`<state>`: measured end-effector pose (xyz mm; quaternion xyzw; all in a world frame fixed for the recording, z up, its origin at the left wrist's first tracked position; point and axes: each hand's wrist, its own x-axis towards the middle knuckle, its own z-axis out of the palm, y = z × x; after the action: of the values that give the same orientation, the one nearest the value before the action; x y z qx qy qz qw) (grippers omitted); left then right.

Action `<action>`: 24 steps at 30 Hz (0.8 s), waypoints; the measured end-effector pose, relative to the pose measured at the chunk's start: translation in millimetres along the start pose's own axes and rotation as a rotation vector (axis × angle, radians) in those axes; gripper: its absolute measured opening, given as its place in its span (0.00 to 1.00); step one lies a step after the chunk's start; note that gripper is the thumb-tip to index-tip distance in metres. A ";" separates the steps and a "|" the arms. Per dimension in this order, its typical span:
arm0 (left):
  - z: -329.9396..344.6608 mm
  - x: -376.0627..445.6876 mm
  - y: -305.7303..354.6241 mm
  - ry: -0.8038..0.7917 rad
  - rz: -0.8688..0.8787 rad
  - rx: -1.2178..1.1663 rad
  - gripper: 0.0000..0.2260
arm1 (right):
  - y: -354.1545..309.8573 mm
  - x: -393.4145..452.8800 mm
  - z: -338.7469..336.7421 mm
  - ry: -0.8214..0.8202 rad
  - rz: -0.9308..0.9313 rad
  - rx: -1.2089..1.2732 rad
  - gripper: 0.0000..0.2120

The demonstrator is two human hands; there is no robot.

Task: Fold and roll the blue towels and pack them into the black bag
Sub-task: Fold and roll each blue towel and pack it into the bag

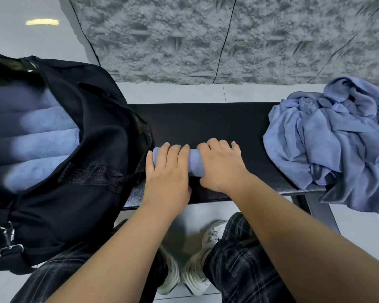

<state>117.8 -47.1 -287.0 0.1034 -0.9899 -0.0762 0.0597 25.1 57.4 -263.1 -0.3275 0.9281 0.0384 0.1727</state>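
A rolled blue towel (195,161) lies across the middle of the black bench (206,123). My left hand (167,171) lies over its left end with fingers bent round the roll. My right hand (222,165) covers its right end, fingers curled over the top. Only the roll's middle and left tip show between the hands. The black bag (96,132) stands open at the left, with several rolled blue towels (37,145) lying side by side inside. A heap of unfolded blue towels (328,136) sits on the bench's right end and hangs over its edge.
A grey rough-textured wall panel (206,40) stands behind the bench. Pale floor tiles (184,92) surround it. My legs in dark plaid trousers (249,270) and white shoes (193,278) are under the bench's near edge. A bench leg (319,211) is at the right.
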 end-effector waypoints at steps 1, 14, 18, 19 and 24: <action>1.3 3.1 -2.4 0.004 -0.001 -0.010 0.36 | 0.0 2.5 -0.8 -0.005 0.007 0.000 0.28; -4.0 37.5 -19.6 0.049 0.024 0.108 0.22 | 2.5 15.5 -6.8 0.029 0.021 0.079 0.09; -12.6 40.8 -28.1 0.048 0.131 0.103 0.18 | 1.6 9.9 -23.8 -0.088 -0.022 0.137 0.11; -16.1 41.2 -30.1 0.064 0.158 0.101 0.18 | 1.2 7.8 -29.7 -0.133 -0.036 0.157 0.12; -43.0 39.8 -41.7 0.228 0.345 0.067 0.14 | -0.3 -1.6 -51.2 -0.265 -0.145 0.389 0.13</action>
<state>93.1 -101.9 -247.6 -0.0577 -0.9817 -0.0200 0.1802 11.3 48.7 -214.5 -0.3458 0.8613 -0.1110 0.3553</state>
